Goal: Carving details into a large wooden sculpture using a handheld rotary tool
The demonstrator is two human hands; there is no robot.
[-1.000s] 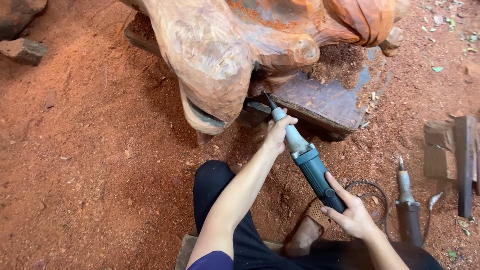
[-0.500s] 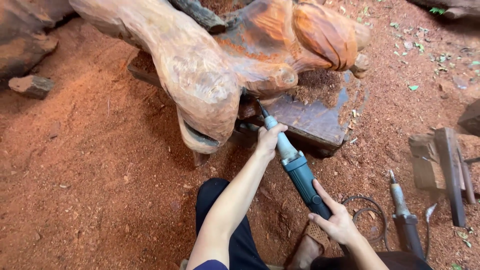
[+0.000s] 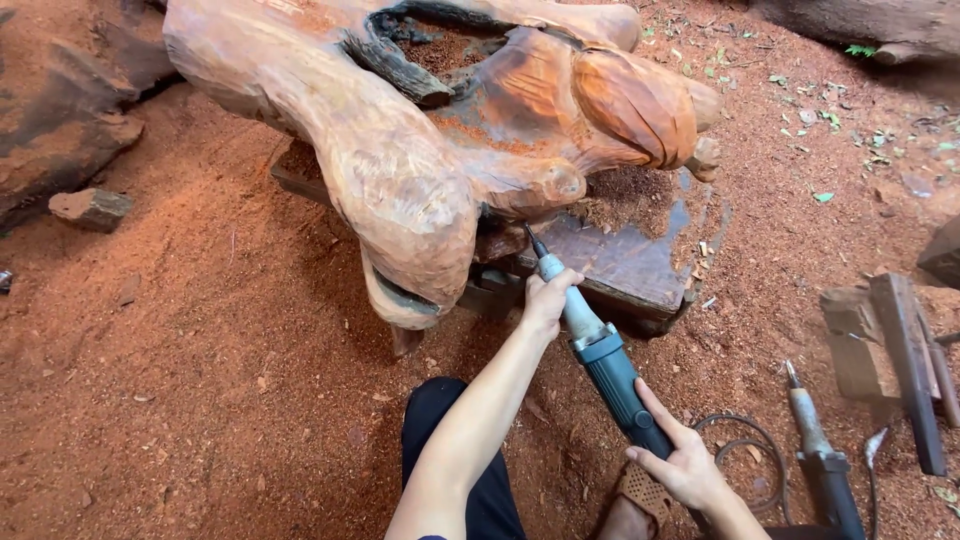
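A large carved reddish wood root sculpture [image 3: 430,150] rests on a dark plank [image 3: 630,265] over red sawdust ground. I hold a blue-bodied die grinder [image 3: 612,375] with both hands. My left hand [image 3: 547,297] grips its silver neck near the tip. My right hand [image 3: 680,462] wraps the rear of the blue body. The thin bit [image 3: 533,241] points up at the underside of the sculpture, just below a rounded lobe.
A second grinder [image 3: 818,460] lies on the ground at the lower right beside a coiled cable [image 3: 745,445]. Wooden blocks [image 3: 890,335] sit at the right. A small wood chunk [image 3: 92,208] lies at the left. My dark-trousered knee [image 3: 450,440] is below.
The view has tilted up, showing more of the sculpture's top. The grinder and both hands keep the same grip, with the bit still at the sculpture's underside.
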